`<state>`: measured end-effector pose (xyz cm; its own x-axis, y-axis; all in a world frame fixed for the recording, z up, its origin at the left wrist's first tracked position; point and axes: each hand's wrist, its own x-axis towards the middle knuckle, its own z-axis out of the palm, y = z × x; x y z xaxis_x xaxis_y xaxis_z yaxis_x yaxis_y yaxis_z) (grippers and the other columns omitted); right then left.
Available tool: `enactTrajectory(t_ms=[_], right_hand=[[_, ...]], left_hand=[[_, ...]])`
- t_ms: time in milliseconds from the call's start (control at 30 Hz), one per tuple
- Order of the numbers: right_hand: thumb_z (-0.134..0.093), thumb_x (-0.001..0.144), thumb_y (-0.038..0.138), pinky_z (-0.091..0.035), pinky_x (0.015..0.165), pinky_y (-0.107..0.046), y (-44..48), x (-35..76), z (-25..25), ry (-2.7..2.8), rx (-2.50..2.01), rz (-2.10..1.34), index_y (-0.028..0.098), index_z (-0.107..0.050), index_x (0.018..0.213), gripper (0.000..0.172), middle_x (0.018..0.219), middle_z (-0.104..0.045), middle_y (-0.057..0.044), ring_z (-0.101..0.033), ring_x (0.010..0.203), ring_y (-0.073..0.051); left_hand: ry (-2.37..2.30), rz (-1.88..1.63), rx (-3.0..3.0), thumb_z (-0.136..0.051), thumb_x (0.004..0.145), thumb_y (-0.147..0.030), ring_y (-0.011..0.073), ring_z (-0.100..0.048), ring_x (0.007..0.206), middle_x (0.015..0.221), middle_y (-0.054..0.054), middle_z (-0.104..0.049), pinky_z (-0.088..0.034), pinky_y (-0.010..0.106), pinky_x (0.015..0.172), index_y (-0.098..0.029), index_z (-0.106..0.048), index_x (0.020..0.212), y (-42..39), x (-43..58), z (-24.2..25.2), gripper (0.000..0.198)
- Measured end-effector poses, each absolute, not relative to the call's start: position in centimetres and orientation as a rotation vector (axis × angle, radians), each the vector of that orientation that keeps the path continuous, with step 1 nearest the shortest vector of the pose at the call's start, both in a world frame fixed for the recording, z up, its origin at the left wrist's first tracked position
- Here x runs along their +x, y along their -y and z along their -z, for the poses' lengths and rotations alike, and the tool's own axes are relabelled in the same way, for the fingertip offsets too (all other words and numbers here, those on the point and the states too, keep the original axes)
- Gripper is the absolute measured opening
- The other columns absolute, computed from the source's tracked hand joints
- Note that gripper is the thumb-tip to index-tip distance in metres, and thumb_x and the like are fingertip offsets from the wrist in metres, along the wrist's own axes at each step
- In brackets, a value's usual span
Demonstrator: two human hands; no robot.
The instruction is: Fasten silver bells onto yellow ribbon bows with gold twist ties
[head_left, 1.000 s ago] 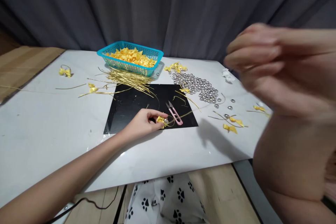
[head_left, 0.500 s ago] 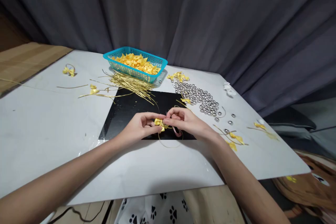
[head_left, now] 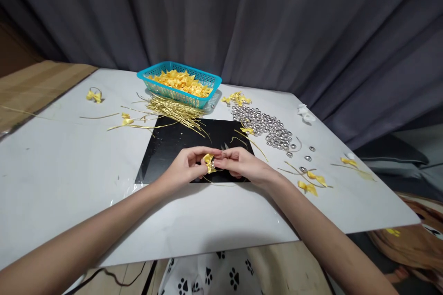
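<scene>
My left hand (head_left: 192,164) pinches a small yellow ribbon bow (head_left: 208,160) between thumb and fingers, above the black mat. My right hand (head_left: 244,165) meets it from the other side, thumb and fingertips pressed together at the bow's right edge. Something small and shiny, like a silver bead, shows at the bow's middle, partly covered by the right thumb. A thin gold wire tie (head_left: 221,185) curves out below the hands. Behind the right fingers, the tips of a metal blade (head_left: 224,146) stick out over the mat; the rest is hidden.
A blue basket (head_left: 145,75) of yellow bows stands at the back, with gold wire ties (head_left: 176,109) heaped before it. Silver beads (head_left: 259,122) lie spread to the right. Bows with ties (head_left: 316,178) lie near the right edge; another bow (head_left: 94,97) sits far left.
The bow has turned a little between my fingers, and a shiny part now shows at its middle. My right hand has closed in lower, covering the pink handle seen before. The view shifted slightly.
</scene>
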<state>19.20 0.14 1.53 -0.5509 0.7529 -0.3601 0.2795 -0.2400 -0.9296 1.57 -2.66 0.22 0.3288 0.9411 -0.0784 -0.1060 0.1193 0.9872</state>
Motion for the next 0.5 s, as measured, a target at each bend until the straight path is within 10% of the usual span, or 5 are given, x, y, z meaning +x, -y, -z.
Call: enactTrajectory(t_ms=[500], right_hand=[[-0.069,0.067,0.048,-0.013,0.035,-0.021,1.1,17.8,-1.7,1.293,-1.247,-1.52,0.016,-0.06,0.077,0.035,0.041,-0.03,0.011,-0.02,0.036,-0.004]], left_hand=[[-1.167,-1.048,1.228,-0.068,0.066,-0.035,0.0078,-0.045,0.047,0.056,-0.002,-0.057,-0.039,0.021,0.047,-0.014,-0.063,0.068,2.7,2.1,-0.5,0.022]])
